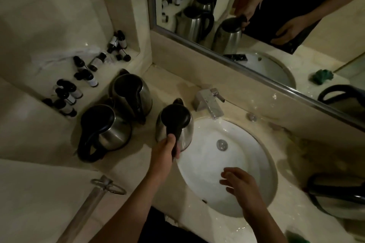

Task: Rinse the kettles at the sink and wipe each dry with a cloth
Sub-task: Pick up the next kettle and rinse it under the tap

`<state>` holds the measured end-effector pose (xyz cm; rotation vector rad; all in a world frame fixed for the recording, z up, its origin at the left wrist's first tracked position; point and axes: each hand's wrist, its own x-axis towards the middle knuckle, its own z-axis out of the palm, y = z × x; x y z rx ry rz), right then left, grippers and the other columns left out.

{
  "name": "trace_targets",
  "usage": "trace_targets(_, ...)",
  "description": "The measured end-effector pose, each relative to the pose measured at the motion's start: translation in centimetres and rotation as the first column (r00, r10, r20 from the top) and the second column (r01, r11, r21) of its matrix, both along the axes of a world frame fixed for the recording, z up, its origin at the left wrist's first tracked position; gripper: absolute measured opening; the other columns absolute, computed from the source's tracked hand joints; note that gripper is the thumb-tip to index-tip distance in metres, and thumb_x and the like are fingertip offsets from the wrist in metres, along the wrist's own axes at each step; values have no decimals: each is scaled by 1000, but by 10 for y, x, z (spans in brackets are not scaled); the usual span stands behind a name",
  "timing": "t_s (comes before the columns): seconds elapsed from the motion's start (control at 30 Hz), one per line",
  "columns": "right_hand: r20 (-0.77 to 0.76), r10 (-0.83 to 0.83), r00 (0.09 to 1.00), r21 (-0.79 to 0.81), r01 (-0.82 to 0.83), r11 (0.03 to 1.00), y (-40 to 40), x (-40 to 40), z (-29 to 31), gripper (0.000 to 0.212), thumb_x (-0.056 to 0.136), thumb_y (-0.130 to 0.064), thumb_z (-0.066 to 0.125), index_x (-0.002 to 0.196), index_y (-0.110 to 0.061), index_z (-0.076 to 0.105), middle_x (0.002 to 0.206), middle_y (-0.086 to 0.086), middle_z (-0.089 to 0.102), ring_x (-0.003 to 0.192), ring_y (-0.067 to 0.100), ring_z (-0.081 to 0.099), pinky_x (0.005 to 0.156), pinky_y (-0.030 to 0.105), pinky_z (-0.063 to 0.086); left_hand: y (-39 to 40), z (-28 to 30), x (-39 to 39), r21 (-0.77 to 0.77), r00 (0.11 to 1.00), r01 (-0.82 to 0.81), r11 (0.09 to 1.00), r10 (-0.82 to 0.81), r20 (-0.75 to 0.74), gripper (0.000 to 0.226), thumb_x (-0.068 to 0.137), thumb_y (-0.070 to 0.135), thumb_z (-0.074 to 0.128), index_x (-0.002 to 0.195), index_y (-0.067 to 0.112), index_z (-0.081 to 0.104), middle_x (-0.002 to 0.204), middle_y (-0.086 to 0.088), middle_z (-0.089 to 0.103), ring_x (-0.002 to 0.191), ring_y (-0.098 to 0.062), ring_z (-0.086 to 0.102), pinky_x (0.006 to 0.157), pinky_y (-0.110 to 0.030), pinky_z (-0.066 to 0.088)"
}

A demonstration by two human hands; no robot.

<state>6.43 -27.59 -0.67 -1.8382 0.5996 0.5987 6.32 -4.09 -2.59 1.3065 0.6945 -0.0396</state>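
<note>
Left hand (167,147) round shiny steel kettle (174,127)'s black handle; right hand (240,184) loose-fingered above round white sink (256,163).

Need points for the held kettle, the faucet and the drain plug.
held kettle (175,119), head view, on its black lid.
faucet (209,102), head view, on the spout's top face.
drain plug (222,144), head view, on its metal cap.

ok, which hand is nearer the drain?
Right. The right hand hovers open over the basin just below the drain; the left hand grips a kettle at the sink's left rim.
</note>
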Motion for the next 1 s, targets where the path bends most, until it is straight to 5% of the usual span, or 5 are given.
trace_targets(0.47, 325, 49, 944, -50, -34, 998, 61, 159, 39, 25, 101, -14, 56, 123, -12, 69, 99, 1, 67, 86, 15, 60, 74, 29, 44, -3, 9, 11, -166, 993, 120, 979, -119, 18, 57, 101, 44, 47, 62, 3, 47, 53, -15, 41, 56, -30, 41, 68, -40, 40)
trace_targets(0.7, 198, 254, 947, -186, -218, 958, 72, 242, -49, 42, 83, -36, 45, 79, -4, 72, 96, 29, 74, 95, 45, 72, 89, 57, 58, -16, -14, 12, 22, 972, 180, 983, -174, -157, 46, 79, 14, 83, 44, 11, 54, 44, -7, 45, 40, -19, 41, 49, -32, 40)
trace_targets(0.8, 184, 295, 938, -231, -250, 940, 71, 248, -31, 40, 92, -29, 49, 69, -2, 67, 74, 17, 70, 78, 37, 69, 73, 44, 56, -22, -27, 6, 34, 952, 221, 975, -208, -225, 48, 58, 26, 91, 62, -12, 62, 54, -17, 55, 48, -24, 51, 52, -39, 44)
trace_targets(0.87, 200, 350, 915, -250, -298, 921, 71, 253, -15, 40, 100, -23, 51, 64, -8, 61, 66, 8, 60, 66, 26, 56, 64, 36, 42, -25, -34, 3, 37, 942, 241, 970, -225, -248, 37, 51, 21, 81, 48, -4, 54, 48, -13, 49, 44, -21, 45, 53, -38, 40)
trace_targets(1.0, 175, 459, 871, -322, -390, 863, 64, 277, -22, 35, 105, -18, 45, 92, -2, 73, 94, 16, 66, 83, 30, 61, 77, 34, 43, -34, -39, 7, 26, 929, 267, 963, -250, -271, 29, 53, 6, 67, 39, 10, 42, 42, -6, 41, 35, -18, 39, 50, -32, 41)
